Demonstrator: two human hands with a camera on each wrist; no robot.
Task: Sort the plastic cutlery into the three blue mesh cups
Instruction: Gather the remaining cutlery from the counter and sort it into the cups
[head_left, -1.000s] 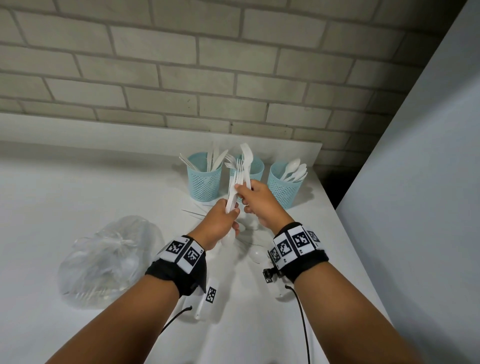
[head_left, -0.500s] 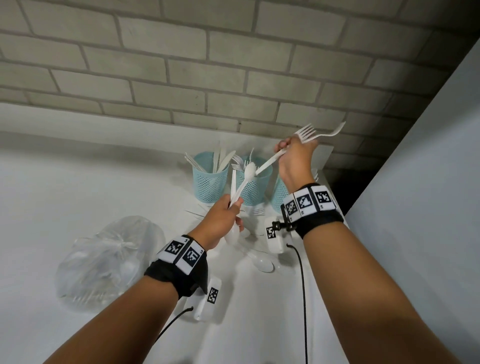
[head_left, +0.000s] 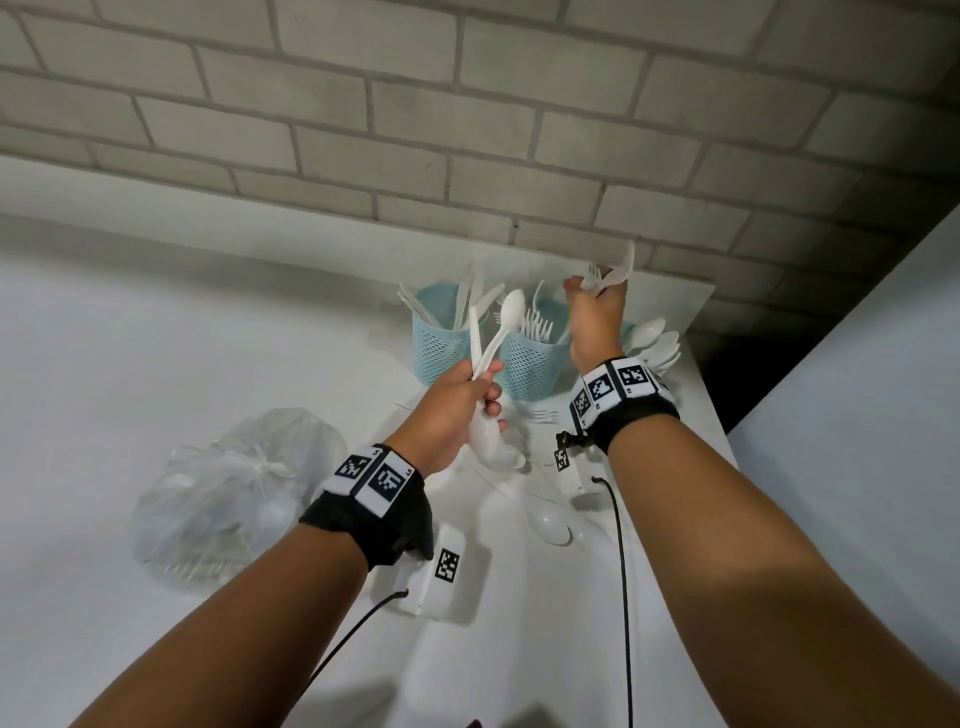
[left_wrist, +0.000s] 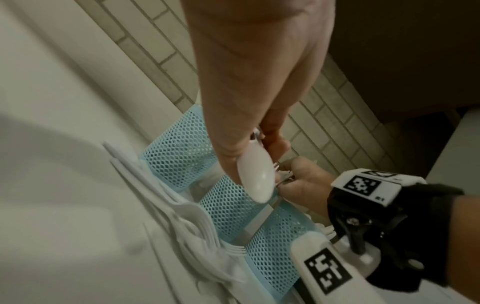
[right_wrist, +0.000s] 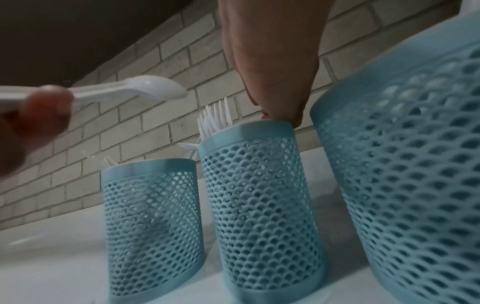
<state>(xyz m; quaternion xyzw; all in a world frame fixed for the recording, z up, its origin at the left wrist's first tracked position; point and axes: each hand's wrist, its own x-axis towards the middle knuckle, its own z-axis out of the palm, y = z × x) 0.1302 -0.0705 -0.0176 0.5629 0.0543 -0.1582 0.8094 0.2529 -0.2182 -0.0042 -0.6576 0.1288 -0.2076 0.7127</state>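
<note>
pinched between thumb and curled fingers, the left hand (head_left: 451, 410) holds a small bunch of white cutlery upright: a spoon (head_left: 508, 317) bowl-up and a straight handle beside it, likely parked there so the other hand can draw pieces off one kind at a time. from the head view, the right hand (head_left: 596, 322) is raised beyond and to the right of that grip, fingers closed on forks (head_left: 608, 275) whose ends stick out above the knuckles; it sits over the gap between the middle cup (head_left: 530, 358), already bristling with fork tines, and the right cup (head_left: 628, 332), mostly hidden by the wrist, where spoons fan out. the left cup (head_left: 441, 348), just beyond the left grip, holds knives. loose pieces lie on the white table (head_left: 156, 338) under both hands, and a clear plastic bag (head_left: 234, 488) lies well to the left of the grip.

from the left wrist view, the spoon bowl (left_wrist: 257, 181) pokes out past the thumb, with the three cups lined up behind it and the right hand just beyond, near the middle rim.

from the right wrist view, the right hand's fingertips (right_wrist: 285, 115) dip to the middle cup's rim (right_wrist: 246, 129) beside the standing forks, which suggests the forks are about to be dropped there; the held forks themselves are hidden by the fingers.
</note>
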